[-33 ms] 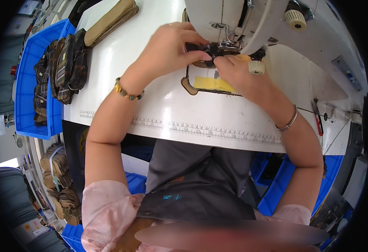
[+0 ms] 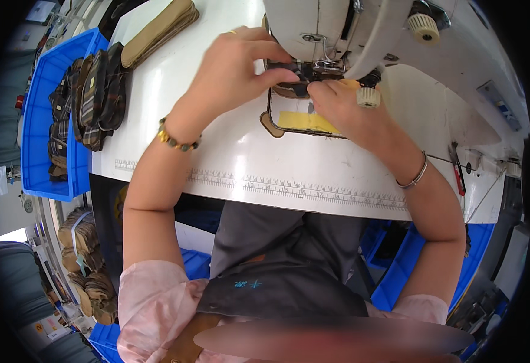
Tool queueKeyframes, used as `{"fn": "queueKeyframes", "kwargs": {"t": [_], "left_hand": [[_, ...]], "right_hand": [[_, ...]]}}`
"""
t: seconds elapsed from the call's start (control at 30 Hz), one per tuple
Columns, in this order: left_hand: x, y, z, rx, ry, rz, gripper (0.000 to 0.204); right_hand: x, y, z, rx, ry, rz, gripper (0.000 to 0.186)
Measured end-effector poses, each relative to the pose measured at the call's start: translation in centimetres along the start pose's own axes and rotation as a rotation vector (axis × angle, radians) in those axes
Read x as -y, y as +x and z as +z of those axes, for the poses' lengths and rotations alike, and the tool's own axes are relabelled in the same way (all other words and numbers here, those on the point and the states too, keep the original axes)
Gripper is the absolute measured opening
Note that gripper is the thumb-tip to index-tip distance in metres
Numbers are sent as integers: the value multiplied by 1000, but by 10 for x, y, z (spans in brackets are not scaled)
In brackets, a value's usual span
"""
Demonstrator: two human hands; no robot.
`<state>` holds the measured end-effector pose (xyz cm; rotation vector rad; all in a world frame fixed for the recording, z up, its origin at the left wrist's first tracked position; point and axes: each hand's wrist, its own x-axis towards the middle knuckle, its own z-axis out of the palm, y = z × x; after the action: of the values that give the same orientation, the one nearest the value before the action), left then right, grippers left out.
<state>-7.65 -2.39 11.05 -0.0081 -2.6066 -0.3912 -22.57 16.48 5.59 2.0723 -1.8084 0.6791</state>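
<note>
A small dark plaid fabric piece [image 2: 302,68] with a brown edge lies at the presser foot [image 2: 330,66] of a white sewing machine [image 2: 452,78]. My left hand [image 2: 231,71] holds its left part, with thumb and forefinger bent around it. Close to the foot, my right hand [image 2: 352,115] has its fingers curled together on the near edge of the same piece. The fingertips of this hand are partly hidden. Below the piece, a yellow patch [image 2: 306,121] shows on the machine bed, inside a dark outline.
At left, a blue bin [image 2: 35,163] holds plaid pieces, with more plaid pieces [image 2: 98,97] over its rim. A tan stack [image 2: 159,33] lies at the table's far left. Red-handled snippers [image 2: 458,172] lie at right. A printed ruler [image 2: 265,184] runs along the front edge.
My left hand has shifted slightly left and away from me, its thumb a little farther from the foot. My right hand has stayed nearly still.
</note>
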Motion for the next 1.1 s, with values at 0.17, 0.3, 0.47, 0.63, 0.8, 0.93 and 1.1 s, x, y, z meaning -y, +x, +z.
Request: {"fn": "queueKeyframes", "kwargs": {"t": [0.17,0.3,0.47,0.63,0.8,0.93,1.1], "left_hand": [[-23,-30,-21,100,194,-197,14],[-32,-26,-5,43,334,-133,14],[-29,-24,2,-52,239,-54,29],[-27,-20,9,74,199,88,34],[-26,-21,13,47,256,139,38],[-24,-25,15,-84,399,271,18],[-35,-23,10,-15,433,140,4]], "right_hand": [[4,0,1,18,61,80,16],[1,1,6,-46,112,112,12],[-1,1,7,-71,70,103,11],[1,3,3,-90,0,60,14],[2,5,4,-106,55,59,13],[1,3,3,-85,49,62,12],[1,3,5,-92,39,57,12]]}}
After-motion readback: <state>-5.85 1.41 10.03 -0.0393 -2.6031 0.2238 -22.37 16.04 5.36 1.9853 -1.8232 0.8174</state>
